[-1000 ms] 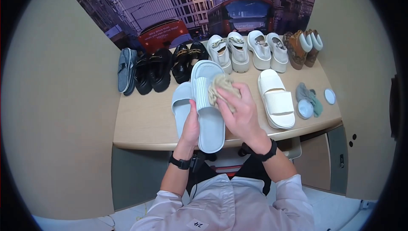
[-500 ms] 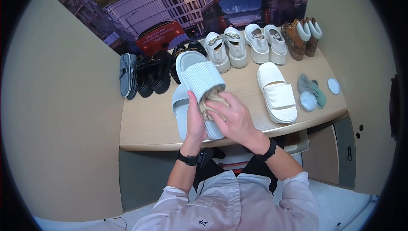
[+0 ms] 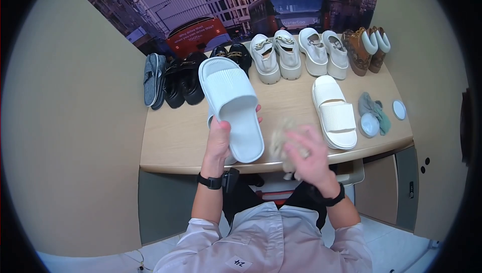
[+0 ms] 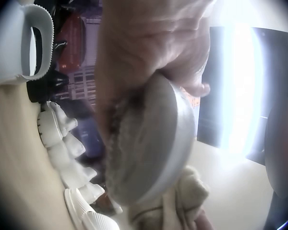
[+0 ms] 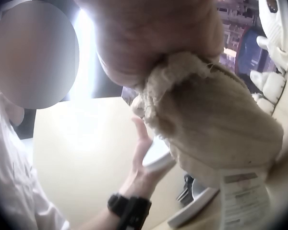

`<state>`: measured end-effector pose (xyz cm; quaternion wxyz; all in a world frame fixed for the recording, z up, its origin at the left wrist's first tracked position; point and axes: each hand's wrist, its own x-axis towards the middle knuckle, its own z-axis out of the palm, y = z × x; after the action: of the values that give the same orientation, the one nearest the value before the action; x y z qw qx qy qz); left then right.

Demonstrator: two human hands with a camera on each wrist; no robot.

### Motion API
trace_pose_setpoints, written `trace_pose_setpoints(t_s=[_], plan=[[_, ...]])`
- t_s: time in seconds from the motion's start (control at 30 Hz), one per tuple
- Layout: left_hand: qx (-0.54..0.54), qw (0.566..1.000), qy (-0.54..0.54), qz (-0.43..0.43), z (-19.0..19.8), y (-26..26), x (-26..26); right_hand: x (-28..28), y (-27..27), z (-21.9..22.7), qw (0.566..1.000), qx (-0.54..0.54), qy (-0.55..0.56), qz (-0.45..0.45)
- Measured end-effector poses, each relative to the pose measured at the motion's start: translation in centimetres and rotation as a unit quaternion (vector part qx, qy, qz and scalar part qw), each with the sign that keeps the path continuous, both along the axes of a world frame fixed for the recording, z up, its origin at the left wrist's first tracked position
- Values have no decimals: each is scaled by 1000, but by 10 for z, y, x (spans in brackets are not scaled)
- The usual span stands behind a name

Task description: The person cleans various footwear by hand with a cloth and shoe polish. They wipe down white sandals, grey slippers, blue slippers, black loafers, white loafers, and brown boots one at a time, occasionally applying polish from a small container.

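Observation:
My left hand (image 3: pixel 217 140) grips a light blue slide slipper (image 3: pixel 232 89) by its side, thumb on the near edge and fingertips showing past the far edge. The slipper is raised over the table, footbed facing me. Its mate (image 4: pixel 9 52) lies on the table, mostly hidden beneath it in the head view. To the right, my right hand (image 3: pixel 314 157), blurred, holds a crumpled beige cloth (image 3: pixel 283 145) over the table's front edge, apart from the slipper. In the right wrist view the cloth (image 5: pixel 216 120) hangs with a printed label (image 5: pixel 244 199).
White slides (image 3: pixel 337 115) lie on the table (image 3: pixel 175 142) to the right. Beyond them are a grey-green cloth (image 3: pixel 384 122), a small round tub (image 3: pixel 369 124) and a lid (image 3: pixel 399 109). Black shoes (image 3: pixel 183 79), white shoes (image 3: pixel 286 54) and brown boots (image 3: pixel 359 52) line the back.
The cloth first rubbed at the slipper's strap, then was pushed in under the strap. Now my right hand has drawn it out and away to the right. My left hand still holds the slipper, turned more upward.

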<state>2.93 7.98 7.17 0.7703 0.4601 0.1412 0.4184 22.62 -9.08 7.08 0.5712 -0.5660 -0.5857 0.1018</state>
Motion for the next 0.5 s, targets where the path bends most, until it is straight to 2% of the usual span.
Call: trace_pose_setpoints(t_s=[0.03, 0.07, 0.13, 0.2, 0.33, 0.4, 0.5], plan=[[20, 998, 54, -12, 1, 3, -8, 9, 4, 6, 999, 4, 15, -52], [40, 993, 107, -24, 1, 4, -13, 16, 11, 13, 997, -3, 35, -62], [-23, 995, 94, 7, -15, 7, -16, 31, 31, 28, 993, -15, 77, -83], [-57, 995, 83, 20, -20, 2, -14, 35, 51, 39, 993, 19, 91, -68], [-121, 989, 41, -72, -25, -1, -20, 28, 96, 60, 987, 104, 126, 0], [-138, 986, -6, -96, -20, -7, -18, 20, 105, 65, 990, 91, 105, 11], [-118, 993, 12, -27, -33, 2, -23, 9, 106, 56, 994, 97, 52, -13]])
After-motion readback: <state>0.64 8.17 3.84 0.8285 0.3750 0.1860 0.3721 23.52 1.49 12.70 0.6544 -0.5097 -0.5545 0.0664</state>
